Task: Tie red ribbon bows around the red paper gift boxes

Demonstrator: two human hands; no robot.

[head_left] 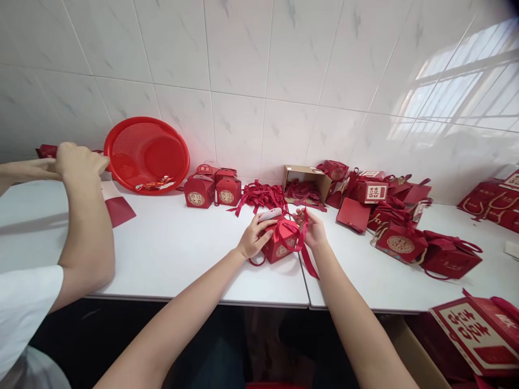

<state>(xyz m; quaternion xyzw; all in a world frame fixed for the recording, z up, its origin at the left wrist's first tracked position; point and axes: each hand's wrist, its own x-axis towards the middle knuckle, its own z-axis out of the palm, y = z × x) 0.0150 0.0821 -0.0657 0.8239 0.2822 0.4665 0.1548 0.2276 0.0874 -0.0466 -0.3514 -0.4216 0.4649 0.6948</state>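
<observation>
A small red gift box (279, 246) with a gold round emblem stands on the white table (182, 254) in front of me. My left hand (254, 235) grips its left side, fingers curled around the top, with a pale object pressed under the fingers. My right hand (311, 227) pinches a red ribbon (302, 243) that loops over the box top and trails down toward the table edge.
A co-worker's arm (83, 216) in a white sleeve reaches across at the left, near a red round basket (146, 154). Finished red boxes (213, 189), a ribbon pile (261, 195), a cardboard box (304, 181) and red paper bags (409, 227) line the tiled wall.
</observation>
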